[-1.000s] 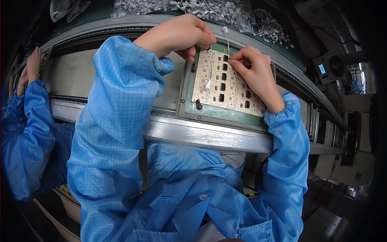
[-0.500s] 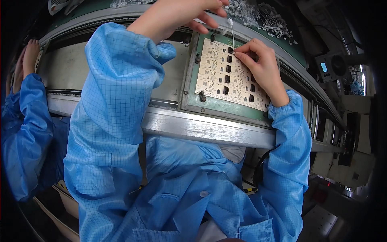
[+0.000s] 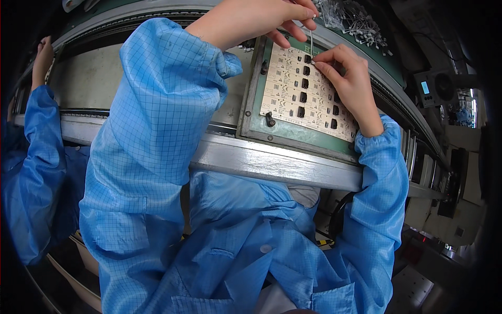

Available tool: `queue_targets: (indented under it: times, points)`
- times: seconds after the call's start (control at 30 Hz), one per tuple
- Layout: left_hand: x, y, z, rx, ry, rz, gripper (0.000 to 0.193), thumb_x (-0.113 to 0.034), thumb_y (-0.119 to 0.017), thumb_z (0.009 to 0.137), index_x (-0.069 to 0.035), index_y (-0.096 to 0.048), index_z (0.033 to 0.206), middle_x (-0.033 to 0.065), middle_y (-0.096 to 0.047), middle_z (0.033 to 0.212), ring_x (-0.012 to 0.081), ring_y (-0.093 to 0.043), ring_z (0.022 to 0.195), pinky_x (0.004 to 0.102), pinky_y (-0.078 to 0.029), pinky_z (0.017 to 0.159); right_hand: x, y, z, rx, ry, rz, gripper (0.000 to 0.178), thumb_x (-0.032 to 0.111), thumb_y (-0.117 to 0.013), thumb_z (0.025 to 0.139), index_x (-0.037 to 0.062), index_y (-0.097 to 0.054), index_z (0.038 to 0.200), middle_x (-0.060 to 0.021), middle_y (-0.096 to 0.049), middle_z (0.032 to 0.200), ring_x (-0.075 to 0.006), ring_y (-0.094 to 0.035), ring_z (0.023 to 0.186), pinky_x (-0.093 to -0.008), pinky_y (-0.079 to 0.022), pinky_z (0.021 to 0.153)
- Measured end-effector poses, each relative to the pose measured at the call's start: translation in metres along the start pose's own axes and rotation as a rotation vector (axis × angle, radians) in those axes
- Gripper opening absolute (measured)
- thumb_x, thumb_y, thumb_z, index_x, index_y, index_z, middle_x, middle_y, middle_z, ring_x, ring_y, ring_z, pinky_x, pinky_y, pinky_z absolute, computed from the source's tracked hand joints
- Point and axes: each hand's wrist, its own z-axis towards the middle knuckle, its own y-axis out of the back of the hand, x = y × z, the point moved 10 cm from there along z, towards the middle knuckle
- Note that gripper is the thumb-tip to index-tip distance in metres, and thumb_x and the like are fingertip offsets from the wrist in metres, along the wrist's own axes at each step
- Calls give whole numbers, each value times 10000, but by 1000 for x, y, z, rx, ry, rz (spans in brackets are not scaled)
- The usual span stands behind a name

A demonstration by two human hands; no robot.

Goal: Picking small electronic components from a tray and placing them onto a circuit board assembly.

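A thin white cable (image 3: pixel 312 41) stands nearly upright at the far edge of a cream circuit board panel (image 3: pixel 285 107). My right hand (image 3: pixel 349 78) pinches its lower end between thumb and forefinger, beside the topmost of several black connectors (image 3: pixel 304 83). Above the panel, my left hand (image 3: pixel 256 22) has its thumb and forefinger closed at the cable's upper end, the other fingers loosely curled. The panel lies in a green fixture (image 3: pixel 293 133) with dark clamps (image 3: pixel 270 120) along its left side. My right hand covers part of the panel's right side.
Loose white cables (image 3: pixel 361 31) lie in a pile beyond the fixture. A metal rail (image 3: pixel 272 159) runs along the near side of the conveyor line. At far left, a co-worker's hand (image 3: pixel 43 60) rests by the line. A dark device with a lit screen (image 3: pixel 424 87) stands at right.
My left hand has come right and slightly down, and its fingers have closed at the cable's top. My right hand keeps its pinch by the top connector. The whole view has shifted a little.
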Motion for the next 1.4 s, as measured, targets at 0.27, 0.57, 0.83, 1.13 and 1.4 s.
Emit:
queue_targets:
  times: [0.27, 0.57, 0.83, 1.13, 1.4]
  points:
    - [-2, 4, 4, -56, -68, -3, 189, -84, -606, 938, 50, -640, 1068, 91, -706, 913, 126, -681, 750, 245, -554, 567, 25, 3, -4, -27, 137, -286, 62, 122, -671, 863, 80, -673, 909, -45, -549, 841, -222, -545, 867, -360, -313, 883]
    - [-27, -10, 1, -265, -469, 382, 128, -57, -648, 876, 44, -662, 954, 143, -713, 822, 173, -708, 723, 295, -567, 572, 26, 16, -27, 52, 171, -276, 145, 6, -589, 866, 7, -667, 988, -124, -538, 886, -303, -521, 897, -380, -361, 855]
    - [-16, -23, -12, -391, -579, 1155, 91, -83, -608, 816, -42, -644, 889, 137, -686, 745, 359, -670, 725, 475, -518, 668, 7, 20, -8, 84, 106, -156, 115, 47, -579, 897, 30, -663, 973, -118, -569, 963, -286, -551, 968, -380, -353, 925]
    - [-45, -43, -36, -595, -831, 1335, 152, -57, -598, 776, -81, -594, 927, 57, -679, 776, 249, -626, 875, 475, -384, 902, -184, 88, -23, -201, -370, -764, 404, 394, -641, 901, 127, -636, 1204, -90, -623, 1183, -284, -563, 1143, -488, -374, 936]
    - [-1, -28, -2, -446, -510, 1294, 44, -129, -641, 853, -103, -634, 887, 58, -670, 784, 274, -621, 874, 455, -396, 887, -184, 88, -5, -391, -352, -643, 305, 356, -678, 879, 93, -642, 1029, -79, -660, 1023, -290, -594, 1020, -466, -348, 914]
